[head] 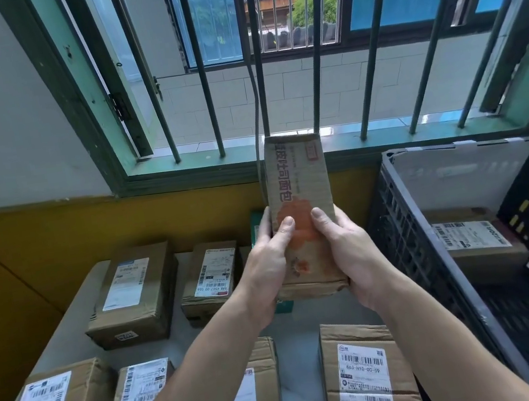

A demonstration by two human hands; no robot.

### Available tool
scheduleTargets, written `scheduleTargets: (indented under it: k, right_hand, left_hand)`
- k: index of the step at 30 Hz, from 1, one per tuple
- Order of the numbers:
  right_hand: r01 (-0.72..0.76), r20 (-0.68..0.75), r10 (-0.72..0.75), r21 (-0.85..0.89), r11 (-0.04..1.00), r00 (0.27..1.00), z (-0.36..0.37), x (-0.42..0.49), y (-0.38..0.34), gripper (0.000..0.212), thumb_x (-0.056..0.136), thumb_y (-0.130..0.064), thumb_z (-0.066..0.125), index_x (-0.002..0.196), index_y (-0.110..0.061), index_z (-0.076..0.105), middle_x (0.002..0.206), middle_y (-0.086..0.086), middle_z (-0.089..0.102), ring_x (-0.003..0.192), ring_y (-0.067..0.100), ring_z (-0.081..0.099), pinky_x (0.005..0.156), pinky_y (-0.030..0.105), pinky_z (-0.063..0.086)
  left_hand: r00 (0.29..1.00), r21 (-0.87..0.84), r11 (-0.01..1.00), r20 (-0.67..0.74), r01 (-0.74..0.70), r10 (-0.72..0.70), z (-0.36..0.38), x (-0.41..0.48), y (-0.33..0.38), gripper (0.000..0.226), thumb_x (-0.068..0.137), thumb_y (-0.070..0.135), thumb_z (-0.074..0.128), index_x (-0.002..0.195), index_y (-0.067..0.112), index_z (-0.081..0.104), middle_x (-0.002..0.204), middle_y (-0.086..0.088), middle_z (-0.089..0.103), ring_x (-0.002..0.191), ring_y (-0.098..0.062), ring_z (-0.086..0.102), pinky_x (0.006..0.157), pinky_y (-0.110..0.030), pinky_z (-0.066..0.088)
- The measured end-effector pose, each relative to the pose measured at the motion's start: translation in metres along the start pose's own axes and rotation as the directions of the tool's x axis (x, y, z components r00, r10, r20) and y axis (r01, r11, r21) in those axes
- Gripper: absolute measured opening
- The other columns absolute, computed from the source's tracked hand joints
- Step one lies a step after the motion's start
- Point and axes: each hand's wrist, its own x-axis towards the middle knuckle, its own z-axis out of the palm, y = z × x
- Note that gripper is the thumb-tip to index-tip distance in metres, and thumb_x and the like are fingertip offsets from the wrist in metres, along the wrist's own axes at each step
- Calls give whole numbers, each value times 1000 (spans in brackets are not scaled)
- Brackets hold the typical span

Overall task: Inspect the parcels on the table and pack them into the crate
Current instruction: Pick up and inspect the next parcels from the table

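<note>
I hold a tall brown cardboard parcel (pixel 296 181) with red printed characters upright above the table, in front of the window. My left hand (pixel 271 265) grips its lower left side, thumb on the front face. My right hand (pixel 351 252) grips its lower right side, thumb also on the front. The black plastic crate (pixel 412 246) stands to the right, with one labelled parcel (pixel 473 240) lying inside it. Several labelled cardboard parcels lie on the table (pixel 299 361), among them one at back left (pixel 132 294), one at back middle (pixel 211 278) and one at front right (pixel 364 378).
A green box (pixel 255 226) shows partly behind my left hand. A barred window with a green frame (pixel 183 175) runs along the wall behind the table. A yellow wall panel (pixel 54 240) lies to the left. White sheet material lines the crate's back wall (pixel 459 169).
</note>
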Motion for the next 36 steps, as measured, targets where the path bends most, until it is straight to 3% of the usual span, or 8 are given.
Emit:
scheduleTargets:
  k: [4,7,11,17,19,25,30,36]
  right_hand:
    - [-3,30,4,-21,1000,1000,3,-7,3,39,109,-35,47,148,-36,46,119,-4,76,105,20,76,91,49,62]
    - [4,16,-4,-37,999,1000,2,-5,3,46,108,-37,49,153,-37,41,124,-3,74,107,21,75,94,54,60]
    - [1,-26,-3,-92,996,1000,-2,3,-1,69,100,-56,53,160,-33,29,129,0,71,106,22,75,88,53,63]
    - [33,0,-33,-84,996,999,1,0,10,44,107,-41,48,150,-34,45,120,-3,76,107,21,75,95,55,59]
    - [50,7,-49,-110,993,999,1,1,15,43,107,-41,50,150,-38,45,122,-4,75,110,22,74,97,55,58]
    - [72,-60,-87,-211,975,994,-2,9,15,100,74,-86,60,159,-49,22,140,-4,65,120,22,68,97,53,58]
    - [112,-35,-118,-152,982,992,0,4,24,59,103,-48,54,158,-39,34,125,-3,74,115,20,71,101,54,56]
    - [148,-19,-150,-81,986,988,1,2,23,83,104,-42,57,163,-43,-1,162,-8,42,142,17,51,115,51,45]
  left_hand:
    - [999,42,999,-49,14,-12,0,1,4,77,85,72,47,156,47,30,130,5,70,113,-19,71,85,-36,64]
    - [998,14,999,-63,29,-28,0,-1,4,63,90,69,46,150,49,39,127,6,71,111,-18,71,73,-30,63]
    - [998,-14,998,-30,63,-63,4,-2,0,45,101,58,44,145,49,46,130,6,71,116,-20,70,81,-37,64]
    - [999,-42,999,-31,35,-36,0,4,5,78,84,72,53,155,46,35,131,4,71,112,-21,73,83,-40,65]
    - [999,-11,1000,-52,5,-6,-2,4,5,68,85,71,50,149,49,42,128,6,72,112,-22,73,87,-45,64]
    - [997,31,999,-82,17,-14,5,0,-5,51,92,66,47,142,56,49,130,13,69,122,-18,64,100,-46,54]
    - [997,10,1000,-75,17,-17,5,1,3,68,82,79,42,139,44,54,122,2,73,113,-23,70,92,-46,58]
    - [992,127,990,-104,-55,68,7,-3,4,56,92,73,29,136,48,53,115,12,74,99,-6,70,74,-25,54]
